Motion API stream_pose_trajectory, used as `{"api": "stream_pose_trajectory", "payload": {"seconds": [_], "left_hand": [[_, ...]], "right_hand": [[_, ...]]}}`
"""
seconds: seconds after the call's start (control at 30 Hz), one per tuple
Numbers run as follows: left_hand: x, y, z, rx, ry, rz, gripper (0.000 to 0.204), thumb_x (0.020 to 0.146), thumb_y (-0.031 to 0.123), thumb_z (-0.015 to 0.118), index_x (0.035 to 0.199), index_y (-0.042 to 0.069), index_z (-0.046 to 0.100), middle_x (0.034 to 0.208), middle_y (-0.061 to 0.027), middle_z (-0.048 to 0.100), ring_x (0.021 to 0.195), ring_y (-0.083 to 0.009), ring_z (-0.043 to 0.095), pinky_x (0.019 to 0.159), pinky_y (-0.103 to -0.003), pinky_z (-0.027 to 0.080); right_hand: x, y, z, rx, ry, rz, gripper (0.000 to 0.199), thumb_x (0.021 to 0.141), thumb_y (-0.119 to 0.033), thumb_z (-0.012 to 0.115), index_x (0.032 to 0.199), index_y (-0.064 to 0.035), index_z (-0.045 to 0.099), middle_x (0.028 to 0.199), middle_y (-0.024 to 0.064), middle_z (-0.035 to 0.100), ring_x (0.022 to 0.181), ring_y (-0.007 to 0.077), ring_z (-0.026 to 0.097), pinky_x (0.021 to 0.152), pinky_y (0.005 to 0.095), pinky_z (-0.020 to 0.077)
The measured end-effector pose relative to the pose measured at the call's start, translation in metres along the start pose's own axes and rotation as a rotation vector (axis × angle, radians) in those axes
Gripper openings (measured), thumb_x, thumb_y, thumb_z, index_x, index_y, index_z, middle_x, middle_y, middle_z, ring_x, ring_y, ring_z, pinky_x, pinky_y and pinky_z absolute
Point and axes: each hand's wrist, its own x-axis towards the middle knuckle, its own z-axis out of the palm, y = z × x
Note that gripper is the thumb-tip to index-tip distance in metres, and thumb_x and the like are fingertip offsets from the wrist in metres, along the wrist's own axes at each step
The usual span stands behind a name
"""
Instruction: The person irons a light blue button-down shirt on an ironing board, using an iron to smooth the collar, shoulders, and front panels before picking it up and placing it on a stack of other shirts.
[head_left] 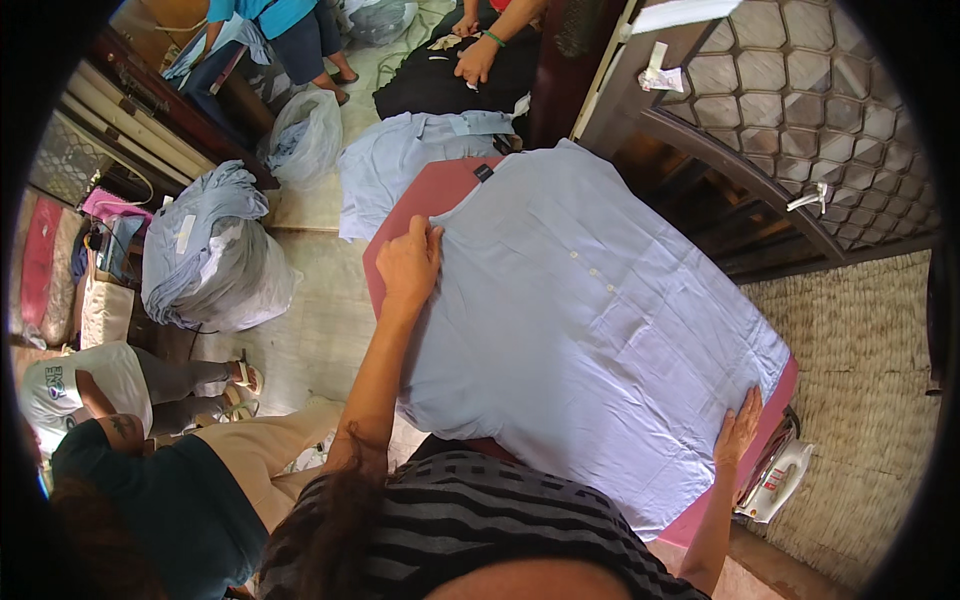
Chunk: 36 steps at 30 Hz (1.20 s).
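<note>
A light blue shirt (560, 310) lies spread over a red-covered ironing board (410, 200), with a few small buttons showing near its middle and a dark label at its far-left edge. My left hand (410, 260) is closed on the shirt's left edge, its fingers curled and the fingertips partly hidden. On the near-right part of the cloth, my right hand (738, 432) rests flat, fingers stretched out. Soft creases run across the cloth between the two hands.
A white appliance, perhaps an iron (775, 482), sits beside the board's right end. More blue garments (420, 155) lie beyond the board. Bulging plastic bags of clothes (225, 250) stand on the left floor. An open grille door (780, 130) borders the right. Several people are nearby.
</note>
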Motion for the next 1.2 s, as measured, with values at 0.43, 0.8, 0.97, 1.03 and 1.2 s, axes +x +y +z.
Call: {"api": "stream_pose_trajectory", "payload": {"seconds": [0.43,0.8,0.97,1.03,1.2], "left_hand": [[0.147,0.089,0.085,-0.195,-0.296,0.085,0.037,0.084,0.033,0.072,0.112,0.009,0.068,0.095,-0.0104,0.069,0.093,-0.0279,0.063,0.082,-0.04,0.045],[0.147,0.082,0.095,-0.387,-0.19,0.177,0.027,0.084,0.018,0.069,0.109,0.008,0.067,0.1,-0.0099,0.068,0.087,-0.027,0.063,0.08,-0.046,0.043],[0.098,0.099,0.054,0.021,-0.065,0.445,0.047,0.092,0.034,0.06,0.136,0.017,0.054,0.144,-0.015,0.047,0.133,-0.0364,0.043,0.106,-0.06,0.023],[0.074,0.09,0.051,0.043,-0.165,0.481,0.055,0.093,0.041,0.057,0.142,0.018,0.049,0.152,-0.0156,0.037,0.141,-0.0385,0.03,0.111,-0.057,0.02],[0.07,0.08,0.065,0.146,-0.203,0.546,0.065,0.093,0.053,0.051,0.148,0.021,0.044,0.158,-0.0136,0.032,0.146,-0.0376,0.025,0.115,-0.058,0.015]], "right_hand": [[0.002,-0.003,-0.001,-0.013,-0.03,0.076,0.062,0.095,-0.027,0.044,0.15,-0.0013,0.032,0.157,0.0141,0.031,0.145,0.0339,0.026,0.12,0.047,0.0163],[0.001,-0.008,-0.007,-0.017,-0.05,0.055,0.062,0.097,-0.032,0.041,0.151,-0.0024,0.031,0.158,0.0139,0.03,0.145,0.0343,0.026,0.119,0.0474,0.0181],[-0.002,-0.019,-0.013,0.033,-0.034,0.109,0.062,0.097,-0.033,0.042,0.152,-0.0046,0.031,0.158,0.0132,0.03,0.145,0.0345,0.027,0.12,0.0471,0.0176],[-0.002,-0.02,-0.016,0.032,-0.022,0.075,0.062,0.096,-0.03,0.045,0.151,-0.0044,0.032,0.158,0.0133,0.03,0.145,0.0344,0.027,0.119,0.0476,0.0181],[0.0,-0.012,-0.014,0.091,0.0,0.069,0.066,0.087,-0.014,0.06,0.148,-0.0033,0.037,0.154,0.0162,0.036,0.142,0.0346,0.034,0.117,0.045,0.0263]]}}
